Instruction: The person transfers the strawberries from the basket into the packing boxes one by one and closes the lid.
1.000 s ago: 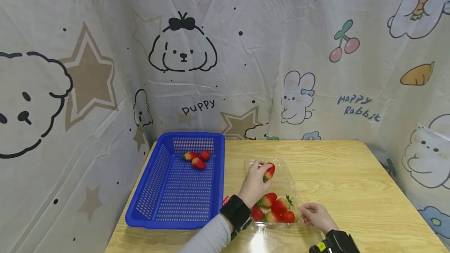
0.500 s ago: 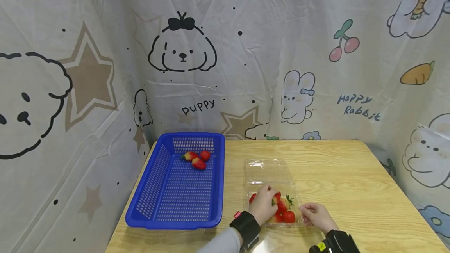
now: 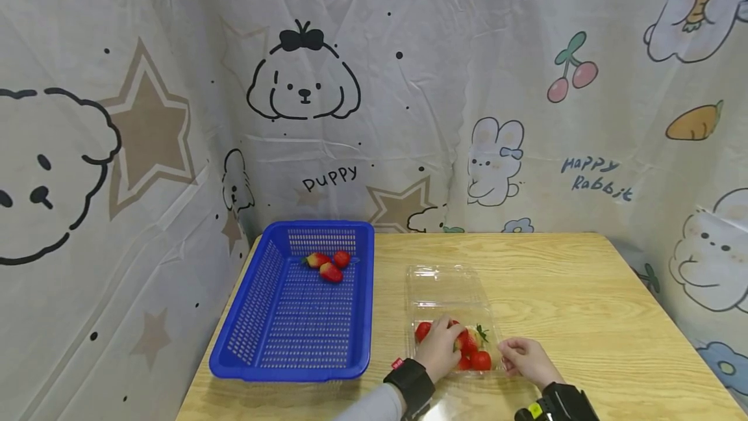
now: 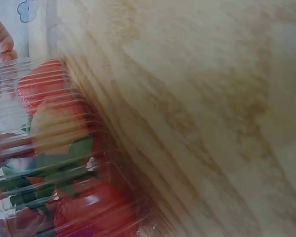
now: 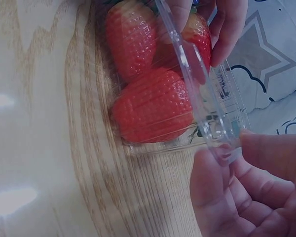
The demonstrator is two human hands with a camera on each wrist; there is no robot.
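Note:
A clear plastic clamshell box (image 3: 450, 288) lies with its lid folded back, several strawberries (image 3: 481, 360) in its near half. My left hand (image 3: 438, 349) reaches down into that half. In the right wrist view its fingers (image 5: 227, 29) stand on both sides of a strawberry (image 5: 200, 37) among the others. At the box's right side, my right hand (image 3: 526, 359) pinches the rim's corner between thumb and finger, as the right wrist view shows close up. The left wrist view looks through the ribbed box wall at red fruit (image 4: 96, 210) and green leaves (image 4: 44, 173).
A blue plastic basket (image 3: 292, 375) stands on the left of the wooden table (image 3: 555, 291), with three strawberries (image 3: 331, 272) toward its far end. Behind the table hangs a printed cloth (image 3: 409, 115).
My left hand has come down from above the lid with a strawberry, into the near half, then shifted slightly. The right hand has stayed on the rim.

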